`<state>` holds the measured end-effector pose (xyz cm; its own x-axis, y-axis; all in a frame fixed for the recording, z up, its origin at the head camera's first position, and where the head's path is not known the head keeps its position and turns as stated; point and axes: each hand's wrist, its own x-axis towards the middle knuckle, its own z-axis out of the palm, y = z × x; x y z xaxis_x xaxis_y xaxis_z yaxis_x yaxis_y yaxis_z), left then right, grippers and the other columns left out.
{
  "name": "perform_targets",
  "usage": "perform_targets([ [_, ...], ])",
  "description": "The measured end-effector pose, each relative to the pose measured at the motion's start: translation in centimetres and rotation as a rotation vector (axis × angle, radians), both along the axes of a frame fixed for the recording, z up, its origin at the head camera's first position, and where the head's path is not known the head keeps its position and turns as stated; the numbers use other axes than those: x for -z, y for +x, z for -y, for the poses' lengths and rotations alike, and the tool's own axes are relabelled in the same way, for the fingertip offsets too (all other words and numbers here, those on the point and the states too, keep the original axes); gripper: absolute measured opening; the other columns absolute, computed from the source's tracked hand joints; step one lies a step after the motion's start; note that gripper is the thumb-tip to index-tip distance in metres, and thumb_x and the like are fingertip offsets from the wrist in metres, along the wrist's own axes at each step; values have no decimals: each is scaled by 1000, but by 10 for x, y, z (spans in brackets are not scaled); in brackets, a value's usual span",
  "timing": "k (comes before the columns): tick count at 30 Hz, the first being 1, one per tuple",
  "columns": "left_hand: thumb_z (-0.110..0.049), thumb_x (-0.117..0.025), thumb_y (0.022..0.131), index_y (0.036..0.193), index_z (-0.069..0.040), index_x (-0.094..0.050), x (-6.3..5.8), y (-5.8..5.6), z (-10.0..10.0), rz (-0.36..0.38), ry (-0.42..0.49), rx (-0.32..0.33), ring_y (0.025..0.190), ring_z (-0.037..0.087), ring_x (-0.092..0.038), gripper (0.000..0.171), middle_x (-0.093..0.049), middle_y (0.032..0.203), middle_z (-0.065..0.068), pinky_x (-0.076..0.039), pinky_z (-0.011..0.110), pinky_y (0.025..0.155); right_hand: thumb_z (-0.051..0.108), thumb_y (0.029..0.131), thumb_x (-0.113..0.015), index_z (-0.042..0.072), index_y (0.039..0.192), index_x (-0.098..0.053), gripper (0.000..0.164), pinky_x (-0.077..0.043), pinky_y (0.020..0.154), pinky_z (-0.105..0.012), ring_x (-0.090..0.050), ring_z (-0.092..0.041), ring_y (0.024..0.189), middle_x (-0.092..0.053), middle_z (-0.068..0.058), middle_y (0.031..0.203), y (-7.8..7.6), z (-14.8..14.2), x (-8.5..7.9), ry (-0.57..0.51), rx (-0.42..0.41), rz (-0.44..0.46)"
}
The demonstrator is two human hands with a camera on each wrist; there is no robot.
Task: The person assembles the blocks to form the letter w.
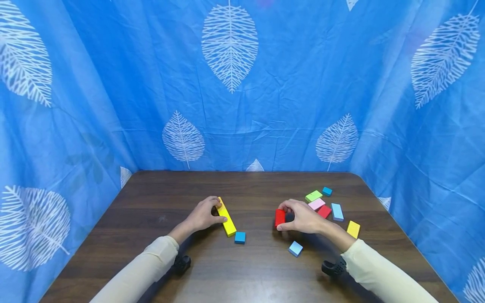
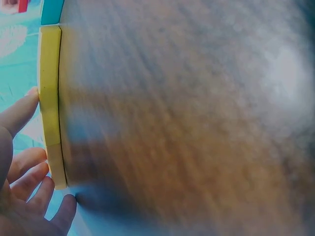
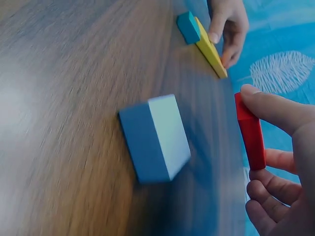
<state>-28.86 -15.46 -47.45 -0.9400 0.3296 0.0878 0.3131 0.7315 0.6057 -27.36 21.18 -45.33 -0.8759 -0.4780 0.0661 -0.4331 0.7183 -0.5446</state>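
My left hand has its thumb and fingertips on a long yellow block left of the table's middle. A small dark blue block lies at the bar's near end, against or very close to it. My right hand pinches a red block between thumb and fingers, by its two ends. In the right wrist view the red block looks raised off the table, its underside partly hidden. Nearer than that hand lies a light blue block.
Around the right forearm lie a green block, a small blue block, a pink block, another red block, a pale blue block and a yellow block. A blue leaf-print curtain surrounds the wooden table.
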Motion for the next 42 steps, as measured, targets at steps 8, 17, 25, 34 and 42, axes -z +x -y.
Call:
perform_targets([
  [8,-20,-88,86,125,4,-67,0,0,0,2,4,-1,115,31,-59,51,-54,143,19,-54,41,97,49,82,-84,12,119,-64,57,-51,80,-37,-57,-17,94,-60,5,104,-7,32,8,-31,-76,-20],
  [17,-20,-88,85,126,4,-67,-3,-1,-1,1,-7,1,115,31,-59,52,-54,143,19,-54,41,97,47,82,-84,14,114,-63,51,-50,79,-35,-55,-14,90,-58,7,97,-13,67,15,-28,-94,-21],
  [25,-20,-89,85,125,4,-67,-4,-1,-3,4,-13,-2,114,32,-59,52,-55,142,19,-54,42,98,52,84,-82,13,117,-63,55,-51,82,-35,-56,-14,95,-61,5,104,-14,86,23,1,-125,-12],
  [34,-21,-89,85,125,3,-67,-3,0,-2,7,-6,-12,113,31,-59,51,-55,142,18,-55,41,97,53,92,-72,9,133,-63,60,-50,94,-45,-56,-21,106,-61,-2,115,-11,85,24,39,-103,20],
  [42,-20,-88,85,126,4,-66,-2,0,-2,9,-5,-6,113,30,-60,52,-55,142,19,-55,41,96,49,87,-76,8,137,-61,67,-49,91,-43,-51,-22,110,-58,-4,124,-2,88,25,80,-134,0],
])
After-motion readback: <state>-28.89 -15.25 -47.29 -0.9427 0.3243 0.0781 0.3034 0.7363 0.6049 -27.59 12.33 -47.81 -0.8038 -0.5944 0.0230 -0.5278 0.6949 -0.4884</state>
